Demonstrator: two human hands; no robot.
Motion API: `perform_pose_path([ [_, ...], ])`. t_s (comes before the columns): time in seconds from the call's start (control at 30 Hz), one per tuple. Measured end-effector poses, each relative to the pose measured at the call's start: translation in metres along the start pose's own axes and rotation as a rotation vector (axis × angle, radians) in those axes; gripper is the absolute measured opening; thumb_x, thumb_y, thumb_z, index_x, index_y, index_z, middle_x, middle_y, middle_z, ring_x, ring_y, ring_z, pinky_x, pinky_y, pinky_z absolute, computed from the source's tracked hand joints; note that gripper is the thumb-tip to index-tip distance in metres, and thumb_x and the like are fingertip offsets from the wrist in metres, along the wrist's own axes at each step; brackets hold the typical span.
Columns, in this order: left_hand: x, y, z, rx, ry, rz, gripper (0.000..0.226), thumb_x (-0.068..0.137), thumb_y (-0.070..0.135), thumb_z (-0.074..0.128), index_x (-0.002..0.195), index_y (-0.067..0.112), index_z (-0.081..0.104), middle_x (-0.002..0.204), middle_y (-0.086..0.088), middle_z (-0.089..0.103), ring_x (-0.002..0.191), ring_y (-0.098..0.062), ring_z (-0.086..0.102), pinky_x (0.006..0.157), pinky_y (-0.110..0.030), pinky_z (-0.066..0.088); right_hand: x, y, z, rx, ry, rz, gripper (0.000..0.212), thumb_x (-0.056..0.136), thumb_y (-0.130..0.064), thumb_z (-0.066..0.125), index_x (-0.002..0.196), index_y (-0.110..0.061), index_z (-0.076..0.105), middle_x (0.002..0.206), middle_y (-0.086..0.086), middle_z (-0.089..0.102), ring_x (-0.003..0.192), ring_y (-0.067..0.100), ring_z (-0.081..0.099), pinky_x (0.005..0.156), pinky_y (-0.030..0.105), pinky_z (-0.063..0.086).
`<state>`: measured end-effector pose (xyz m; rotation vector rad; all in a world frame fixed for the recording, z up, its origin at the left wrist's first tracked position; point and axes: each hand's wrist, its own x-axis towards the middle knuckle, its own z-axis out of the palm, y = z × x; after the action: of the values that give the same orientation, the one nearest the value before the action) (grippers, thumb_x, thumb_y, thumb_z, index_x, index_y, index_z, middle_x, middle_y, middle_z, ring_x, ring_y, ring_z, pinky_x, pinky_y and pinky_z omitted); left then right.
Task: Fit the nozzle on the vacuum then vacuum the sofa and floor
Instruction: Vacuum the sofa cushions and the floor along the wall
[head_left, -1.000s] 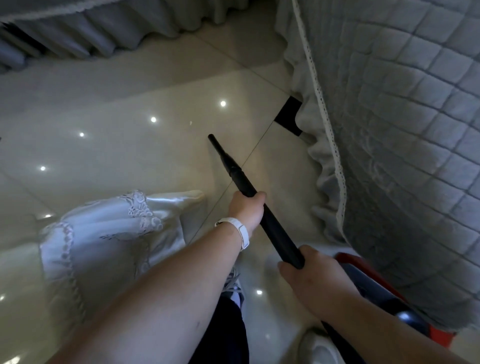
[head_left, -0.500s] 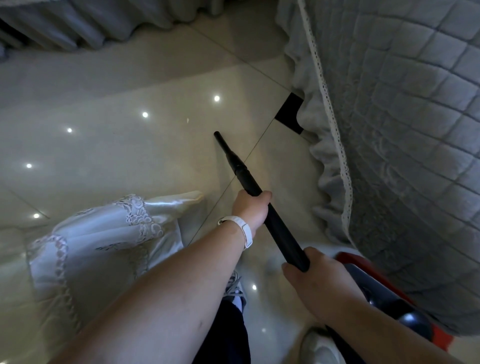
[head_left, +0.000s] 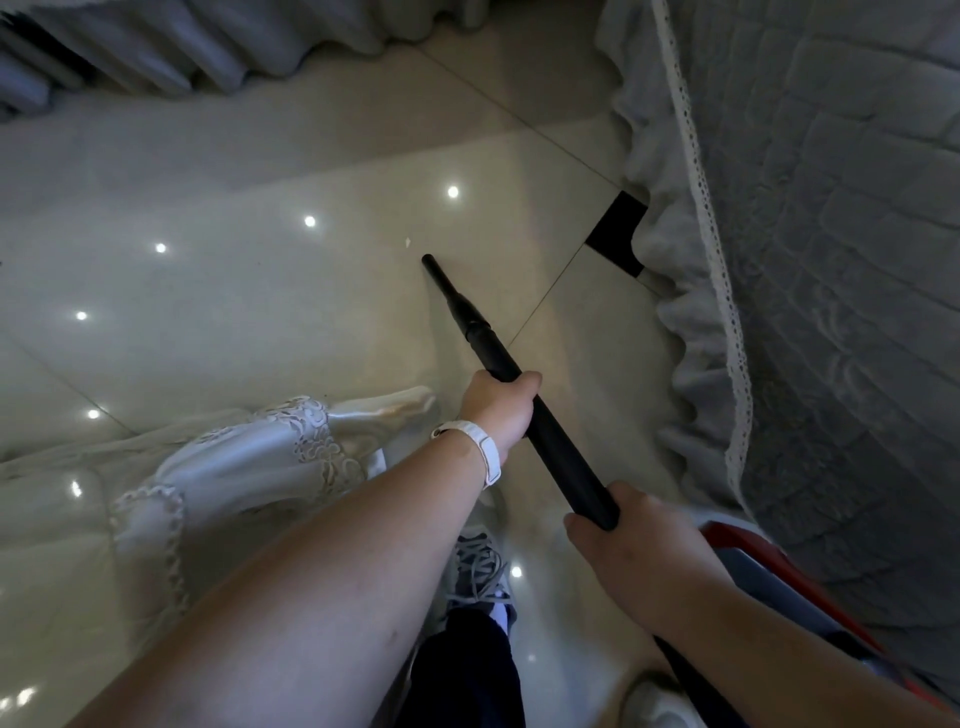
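Observation:
A long black vacuum wand (head_left: 558, 452) slants from lower right up to the left, ending in a narrow crevice nozzle (head_left: 451, 295) whose tip touches or hovers just over the glossy cream floor tile (head_left: 249, 312). My left hand (head_left: 500, 408), with a white wristband, grips the wand at its middle. Lower down, my right hand (head_left: 631, 553) grips the wand's near end. The red and grey vacuum body (head_left: 779, 577) shows behind my right arm. The sofa in a grey quilted cover (head_left: 841, 260) fills the right side.
A small white scrap (head_left: 408, 241) lies on the tile just beyond the nozzle tip. White lace-trimmed fabric (head_left: 249, 462) drapes at lower left. Grey pleated curtains (head_left: 156, 47) hang along the top. A black sofa leg (head_left: 618, 231) shows under the frilled skirt. My shoe (head_left: 478, 571) is below.
The nozzle tip has slid a little to the right along the floor. Both hands keep the same grip on the wand.

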<state>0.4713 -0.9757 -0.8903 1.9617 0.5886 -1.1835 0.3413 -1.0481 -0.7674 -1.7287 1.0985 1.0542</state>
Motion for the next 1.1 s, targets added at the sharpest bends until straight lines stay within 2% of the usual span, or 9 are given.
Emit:
perform_pose_path([
  [0.23,0.012,0.013,-0.016,-0.013,0.023,-0.007,0.030,0.089,0.033,0.063,0.108,0.011,0.059,0.096,-0.006,0.068,0.085,-0.024,0.068,0.085,-0.042,0.060,0.009,-0.022,-0.002,0.016,-0.012,-0.008,0.020,0.093,-0.044,0.058,0.093,-0.024,0.054,0.078,0.000,0.065,0.061,0.014,0.062,0.046,0.024,0.039],
  [0.37,0.015,0.022,-0.021,-0.013,0.031,-0.006,0.023,0.089,0.032,0.063,0.101,0.013,0.058,0.091,-0.005,0.066,0.082,-0.024,0.067,0.085,-0.041,0.059,0.014,-0.029,-0.003,0.022,-0.019,-0.008,0.019,0.092,-0.044,0.057,0.091,-0.025,0.053,0.078,0.001,0.065,0.060,0.015,0.063,0.048,0.025,0.043],
  [0.53,0.014,0.029,-0.025,0.005,0.035,-0.011,0.021,0.090,0.031,0.062,0.099,0.012,0.058,0.091,-0.005,0.066,0.077,-0.020,0.064,0.073,-0.033,0.057,0.016,-0.034,-0.005,0.025,-0.023,-0.007,0.019,0.092,-0.043,0.057,0.091,-0.025,0.053,0.077,0.002,0.066,0.059,0.016,0.063,0.049,0.027,0.046],
  [0.63,0.010,0.030,-0.026,0.007,0.049,-0.022,0.022,0.091,0.031,0.062,0.102,0.012,0.058,0.092,-0.005,0.066,0.076,-0.019,0.064,0.077,-0.034,0.057,0.013,-0.034,-0.007,0.015,-0.028,-0.018,0.019,0.092,-0.043,0.057,0.093,-0.024,0.054,0.077,0.002,0.067,0.059,0.016,0.064,0.047,0.026,0.045],
  [0.83,-0.008,0.039,-0.024,-0.022,0.094,0.024,0.027,0.089,0.033,0.063,0.104,0.011,0.059,0.089,-0.001,0.064,0.079,-0.020,0.064,0.081,-0.036,0.058,0.001,-0.025,-0.020,-0.004,0.006,-0.073,0.020,0.088,-0.044,0.057,0.090,-0.024,0.055,0.075,0.002,0.066,0.060,0.018,0.063,0.049,0.030,0.050],
  [0.9,-0.019,0.042,-0.020,-0.024,0.100,0.042,0.026,0.087,0.032,0.064,0.101,0.012,0.058,0.087,-0.001,0.064,0.080,-0.022,0.065,0.084,-0.040,0.060,-0.009,-0.019,-0.027,-0.006,0.016,-0.083,0.018,0.088,-0.043,0.057,0.090,-0.025,0.055,0.075,0.001,0.066,0.060,0.017,0.063,0.049,0.029,0.048],
  [0.97,-0.034,0.045,-0.012,-0.029,0.106,0.071,0.028,0.084,0.031,0.065,0.101,0.009,0.060,0.083,-0.001,0.065,0.076,-0.023,0.066,0.083,-0.043,0.061,-0.021,-0.010,-0.034,-0.001,0.032,-0.094,0.016,0.088,-0.043,0.057,0.091,-0.027,0.054,0.076,-0.001,0.066,0.062,0.017,0.065,0.051,0.032,0.053],
  [1.03,-0.054,0.050,-0.003,-0.040,0.111,0.098,0.031,0.083,0.031,0.064,0.104,0.008,0.061,0.084,-0.001,0.065,0.075,-0.022,0.066,0.079,-0.040,0.061,-0.035,0.002,-0.042,-0.012,0.066,-0.103,0.016,0.087,-0.044,0.057,0.092,-0.029,0.054,0.075,-0.001,0.066,0.061,0.015,0.066,0.056,0.034,0.058],
  [1.1,-0.076,0.054,0.006,-0.054,0.117,0.120,0.034,0.084,0.031,0.062,0.109,0.008,0.060,0.086,-0.001,0.065,0.075,-0.020,0.064,0.073,-0.034,0.056,-0.051,0.014,-0.050,-0.016,0.092,-0.112,0.015,0.087,-0.043,0.057,0.091,-0.029,0.054,0.075,-0.002,0.066,0.060,0.015,0.066,0.054,0.032,0.057],
])
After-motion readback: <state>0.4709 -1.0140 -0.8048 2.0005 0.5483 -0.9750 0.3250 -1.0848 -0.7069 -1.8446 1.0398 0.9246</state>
